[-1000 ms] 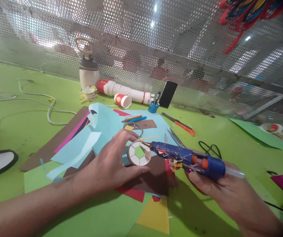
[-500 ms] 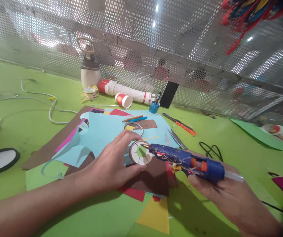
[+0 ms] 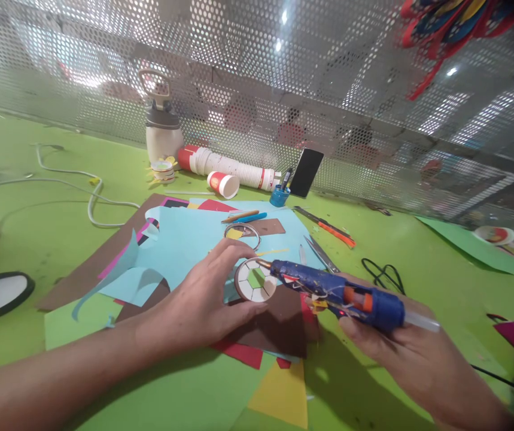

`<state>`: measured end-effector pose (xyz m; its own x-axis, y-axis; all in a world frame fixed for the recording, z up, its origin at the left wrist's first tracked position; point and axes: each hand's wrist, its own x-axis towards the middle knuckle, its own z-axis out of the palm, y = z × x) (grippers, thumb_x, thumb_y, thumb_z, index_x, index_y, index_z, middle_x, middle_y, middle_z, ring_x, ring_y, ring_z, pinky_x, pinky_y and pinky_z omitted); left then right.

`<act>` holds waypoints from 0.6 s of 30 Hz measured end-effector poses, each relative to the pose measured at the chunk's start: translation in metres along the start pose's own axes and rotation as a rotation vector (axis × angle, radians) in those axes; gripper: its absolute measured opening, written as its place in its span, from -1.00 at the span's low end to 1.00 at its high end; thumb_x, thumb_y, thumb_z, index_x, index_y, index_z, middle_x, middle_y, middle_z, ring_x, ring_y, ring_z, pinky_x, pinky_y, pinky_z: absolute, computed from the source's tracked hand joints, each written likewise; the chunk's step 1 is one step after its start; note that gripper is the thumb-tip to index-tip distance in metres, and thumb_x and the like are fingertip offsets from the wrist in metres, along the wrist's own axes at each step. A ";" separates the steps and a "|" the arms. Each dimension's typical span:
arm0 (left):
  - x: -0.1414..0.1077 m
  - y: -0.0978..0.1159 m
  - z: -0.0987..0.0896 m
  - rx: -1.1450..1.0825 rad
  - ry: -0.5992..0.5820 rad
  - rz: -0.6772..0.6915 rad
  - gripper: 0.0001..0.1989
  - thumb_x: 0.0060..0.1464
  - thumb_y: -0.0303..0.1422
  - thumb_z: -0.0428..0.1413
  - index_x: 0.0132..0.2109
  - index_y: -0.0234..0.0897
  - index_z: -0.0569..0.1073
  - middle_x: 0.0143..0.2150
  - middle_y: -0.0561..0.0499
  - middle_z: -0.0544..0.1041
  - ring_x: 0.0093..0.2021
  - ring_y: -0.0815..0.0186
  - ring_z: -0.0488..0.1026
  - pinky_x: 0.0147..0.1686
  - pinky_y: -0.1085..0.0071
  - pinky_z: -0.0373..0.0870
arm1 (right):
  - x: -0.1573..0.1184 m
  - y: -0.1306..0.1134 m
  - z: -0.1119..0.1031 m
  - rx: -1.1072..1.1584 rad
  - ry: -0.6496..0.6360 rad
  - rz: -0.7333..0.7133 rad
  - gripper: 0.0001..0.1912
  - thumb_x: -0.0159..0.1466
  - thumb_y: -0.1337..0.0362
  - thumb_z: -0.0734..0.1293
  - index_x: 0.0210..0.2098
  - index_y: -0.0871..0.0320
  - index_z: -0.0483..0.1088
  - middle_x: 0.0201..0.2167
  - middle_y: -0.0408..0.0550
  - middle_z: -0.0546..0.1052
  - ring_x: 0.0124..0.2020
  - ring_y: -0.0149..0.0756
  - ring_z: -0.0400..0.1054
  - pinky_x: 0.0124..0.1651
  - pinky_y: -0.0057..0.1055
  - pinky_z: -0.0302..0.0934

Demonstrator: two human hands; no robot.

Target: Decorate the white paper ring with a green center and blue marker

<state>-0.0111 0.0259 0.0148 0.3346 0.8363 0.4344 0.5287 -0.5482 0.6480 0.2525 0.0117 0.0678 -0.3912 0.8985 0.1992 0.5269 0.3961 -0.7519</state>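
My left hand (image 3: pixel 221 281) grips a small round piece, thumb below and fingers above. This round piece (image 3: pixel 263 288) has a white face with dark lines and a green hexagon in its middle, like a football pattern; its far side is hidden. In my right hand (image 3: pixel 395 341) is a blue hot glue gun (image 3: pixel 328 287), a clear glue stick jutting from its back. Its metal nozzle points left at the upper edge of the round piece; whether it touches, I cannot tell. Sheets of light blue paper (image 3: pixel 185 233) and brown paper (image 3: pixel 279 326) lie beneath my hands.
Behind the paper are a white spray bottle (image 3: pixel 162 137), a stack of paper cups (image 3: pixel 234 167), a single cup (image 3: pixel 224 184), a phone (image 3: pixel 307 172) and a blue pen pot (image 3: pixel 279 196). Scissors (image 3: pixel 322 254) and an orange cutter (image 3: pixel 335 232) lie right of the paper. A perforated metal screen (image 3: pixel 248 78) stands behind.
The glue gun's nozzle has shifted from over the green hexagon to the upper rim of the round piece. Both hands keep their hold.
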 end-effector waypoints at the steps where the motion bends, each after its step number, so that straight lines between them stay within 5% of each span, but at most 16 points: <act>1: 0.000 -0.001 0.000 0.005 -0.003 -0.017 -0.56 0.10 -0.27 0.22 0.07 -0.17 0.27 0.10 -0.11 0.36 0.14 0.10 0.35 0.11 0.14 0.36 | 0.002 0.003 -0.002 -0.025 0.046 -0.002 -0.85 0.26 0.12 0.38 -0.20 -0.04 0.52 -0.39 -0.18 0.62 -0.46 -0.30 0.51 -0.44 -0.53 0.42; 6: 0.000 -0.003 0.001 0.042 -0.022 -0.120 -0.57 0.08 -0.28 0.20 0.05 -0.13 0.24 0.06 -0.05 0.38 0.10 0.10 0.38 0.04 0.14 0.39 | 0.028 0.030 -0.020 -0.391 0.462 0.065 -0.63 0.17 0.00 0.42 -0.16 0.12 0.54 -0.19 0.01 0.62 -0.20 -0.11 0.51 -0.09 -0.28 0.39; 11: 0.001 -0.003 -0.001 0.055 0.002 -0.096 -0.56 0.09 -0.25 0.20 0.07 -0.12 0.23 0.07 -0.05 0.39 0.10 0.08 0.39 0.03 0.13 0.39 | 0.054 0.063 -0.035 -0.489 0.422 0.244 -0.51 0.16 -0.05 0.38 -0.11 0.21 0.54 -0.21 0.06 0.62 -0.24 -0.08 0.51 -0.17 -0.21 0.39; 18: 0.002 -0.003 -0.003 0.018 0.010 -0.054 -0.57 0.09 -0.26 0.20 0.07 -0.13 0.25 0.10 -0.08 0.38 0.12 0.08 0.37 0.08 0.09 0.37 | 0.064 0.094 -0.032 -0.706 0.222 0.315 -0.62 0.13 0.21 0.42 -0.07 0.20 0.53 -0.11 0.10 0.55 -0.01 0.00 0.42 0.02 -0.09 0.30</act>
<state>-0.0145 0.0292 0.0153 0.2973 0.8644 0.4055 0.5599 -0.5019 0.6593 0.3011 0.1124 0.0303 -0.0244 0.9752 0.2199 0.9692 0.0770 -0.2341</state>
